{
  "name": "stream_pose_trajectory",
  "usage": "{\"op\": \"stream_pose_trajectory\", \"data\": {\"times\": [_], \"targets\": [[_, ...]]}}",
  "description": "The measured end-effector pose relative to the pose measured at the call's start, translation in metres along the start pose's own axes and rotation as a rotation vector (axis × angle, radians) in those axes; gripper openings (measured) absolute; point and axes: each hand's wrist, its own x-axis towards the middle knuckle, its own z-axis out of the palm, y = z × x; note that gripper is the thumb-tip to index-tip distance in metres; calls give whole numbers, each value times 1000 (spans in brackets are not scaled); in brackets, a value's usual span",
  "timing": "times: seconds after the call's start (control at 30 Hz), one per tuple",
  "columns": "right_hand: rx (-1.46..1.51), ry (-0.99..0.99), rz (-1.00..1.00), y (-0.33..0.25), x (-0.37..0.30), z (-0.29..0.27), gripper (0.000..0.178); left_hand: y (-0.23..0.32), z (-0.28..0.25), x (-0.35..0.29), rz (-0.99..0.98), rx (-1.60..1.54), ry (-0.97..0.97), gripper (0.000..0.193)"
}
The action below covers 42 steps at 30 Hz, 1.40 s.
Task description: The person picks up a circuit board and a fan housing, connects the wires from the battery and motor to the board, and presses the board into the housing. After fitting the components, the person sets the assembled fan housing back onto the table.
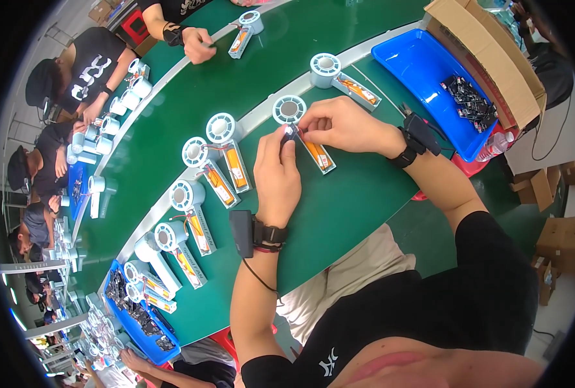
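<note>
In front of me lies a light-blue handheld fan (290,108) with a round head. Its open handle (320,157) shows an orange battery. My left hand (277,184) pinches a small dark circuit board (290,133) at the neck between head and handle. From the right, my right hand (349,126) reaches in with its fingertips pressed together beside the board; what they hold is hidden. Just left of my left hand lie two more open fans, one with its battery (236,169) showing. Another fan (326,70) lies beyond my right hand.
At the far right a blue tray (409,64) holds black circuit boards (472,103), beside a cardboard box (488,52). More fans (187,194) line the green table (339,207) leftward to another blue tray (161,352). Across the belt, a co-worker's hand (198,45) is near a fan (251,22).
</note>
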Motion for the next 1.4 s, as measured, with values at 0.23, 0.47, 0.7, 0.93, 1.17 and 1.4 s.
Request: {"op": "stream_pose_trajectory", "data": {"times": [0.23,0.47,0.7,0.93,1.17,1.4], "targets": [[-58,50,-107,-2,0,1,21,-2,8,-2,-318,-559,-42,30],[-387,228,-476,9,3,3,12,1,15,-3,-443,-753,-23,29],[-534,316,-376,4,2,18,9,-1,24,-2,-494,-774,20,30],[-475,233,-340,-11,0,12,10,3,22,-5,-542,-773,31,28],[-609,237,-358,-7,1,13,12,6,25,0,-504,-734,22,27],[-724,263,-395,-5,3,22,9,6,23,0,-516,-705,16,29]]}}
